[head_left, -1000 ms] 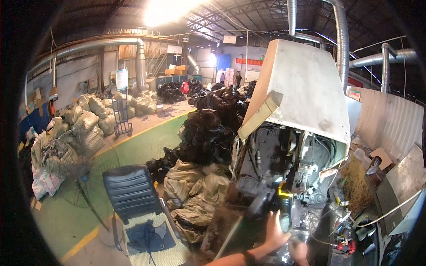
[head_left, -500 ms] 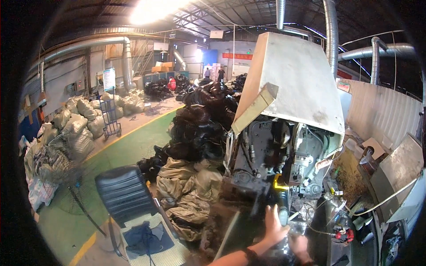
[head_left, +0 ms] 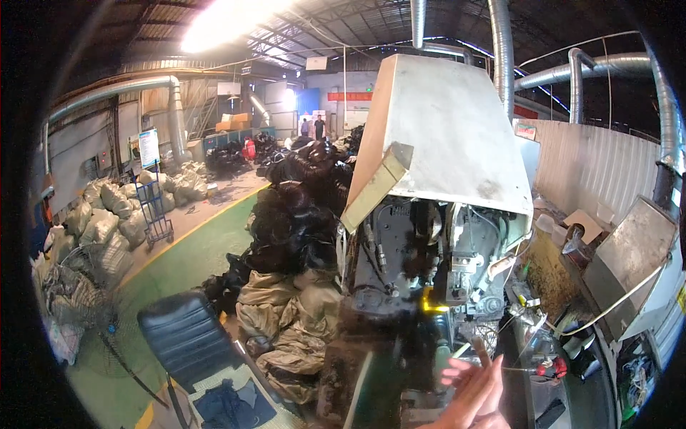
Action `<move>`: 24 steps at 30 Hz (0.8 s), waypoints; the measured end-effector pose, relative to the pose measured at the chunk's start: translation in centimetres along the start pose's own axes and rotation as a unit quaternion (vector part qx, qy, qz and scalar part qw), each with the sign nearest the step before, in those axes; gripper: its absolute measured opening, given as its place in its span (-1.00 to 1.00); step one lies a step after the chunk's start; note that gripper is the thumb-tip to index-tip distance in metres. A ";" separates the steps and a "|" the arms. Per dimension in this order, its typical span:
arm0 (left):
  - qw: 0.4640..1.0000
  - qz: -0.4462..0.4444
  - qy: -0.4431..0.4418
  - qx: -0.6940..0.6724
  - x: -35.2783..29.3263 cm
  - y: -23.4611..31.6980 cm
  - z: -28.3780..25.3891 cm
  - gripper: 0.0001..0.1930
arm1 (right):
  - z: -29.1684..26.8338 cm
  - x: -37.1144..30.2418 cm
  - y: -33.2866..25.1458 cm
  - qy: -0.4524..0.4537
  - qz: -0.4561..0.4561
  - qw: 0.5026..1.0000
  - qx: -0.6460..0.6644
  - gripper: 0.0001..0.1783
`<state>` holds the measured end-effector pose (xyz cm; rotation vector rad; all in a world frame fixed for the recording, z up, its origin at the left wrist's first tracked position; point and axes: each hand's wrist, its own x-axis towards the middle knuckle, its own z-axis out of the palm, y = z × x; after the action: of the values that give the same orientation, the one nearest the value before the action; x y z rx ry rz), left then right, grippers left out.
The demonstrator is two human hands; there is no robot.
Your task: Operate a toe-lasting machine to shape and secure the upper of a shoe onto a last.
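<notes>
Beyond a green-painted workshop floor, both bare hands meet closely, any pinch impossible to tell, near a pale-green cylinder below a white-hooded metal machine, work seemingly unfinished.

a bare hand near a white-hooded machine

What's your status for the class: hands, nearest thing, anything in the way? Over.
Hands close together, overlapping in view; grip unclear. Pale green cylinder just beyond, to their left. Red object off to the right, clear of the hands.
</notes>
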<state>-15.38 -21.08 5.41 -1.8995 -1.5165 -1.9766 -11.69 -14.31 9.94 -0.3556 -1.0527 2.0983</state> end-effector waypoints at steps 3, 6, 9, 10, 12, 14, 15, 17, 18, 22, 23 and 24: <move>0.991 0.001 -0.014 -0.130 -1.0 -0.6 -2.9 -0.47 | -1.0 1.1 -0.4 0.053 -0.087 0.978 -0.182 -0.35; 0.999 -0.028 0.013 0.015 -5.1 -1.3 -8.0 -0.64 | -4.0 1.5 0.4 0.080 -0.122 0.945 -0.293 -0.63; 0.985 -0.165 0.049 0.030 -7.9 -2.5 -11.9 -0.66 | -3.8 1.3 0.8 0.123 -0.081 0.927 -0.345 -0.55; 0.983 -0.160 0.068 0.065 -8.0 -2.8 -12.1 -0.65 | -3.6 1.1 1.4 0.110 -0.102 0.936 -0.319 -0.53; 0.986 -0.102 0.066 0.111 -6.2 -2.4 -12.7 -0.61 | -2.6 0.8 2.7 0.046 -0.151 0.944 -0.290 -0.41; 0.989 0.031 0.125 0.079 -6.8 -4.3 -12.5 -0.45 | 1.3 0.3 5.0 -0.021 -0.126 0.970 -0.206 -0.21; 0.987 0.083 0.117 0.078 -6.1 -4.9 -12.4 -0.33 | 1.2 0.5 6.7 -0.076 -0.059 0.988 -0.124 -0.20; 0.973 0.210 0.097 0.015 -2.8 -4.0 -10.8 -0.39 | 2.4 0.0 8.9 -0.222 0.115 0.964 -0.095 -0.09; 0.980 0.171 0.052 0.091 -2.4 -2.6 -9.8 -0.44 | 3.0 -0.1 10.1 -0.248 0.163 0.952 -0.079 -0.12; 0.992 0.036 -0.021 0.120 -5.7 -3.5 -11.6 -0.53 | 3.5 -0.5 8.2 -0.170 0.240 0.955 -0.023 -0.13; 0.977 0.054 0.203 -0.041 -9.7 -7.6 -8.7 -0.51 | 3.2 -0.5 10.0 -0.189 0.203 0.960 -0.022 -0.11; 0.970 0.136 0.173 0.107 -6.3 -5.6 -9.2 -0.49 | 2.2 0.0 9.4 -0.165 0.214 0.963 -0.002 -0.11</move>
<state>-24.08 -27.44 -0.99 -1.4891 -1.2433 -1.8198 -17.52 -19.16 4.03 -0.2552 -1.2582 2.6087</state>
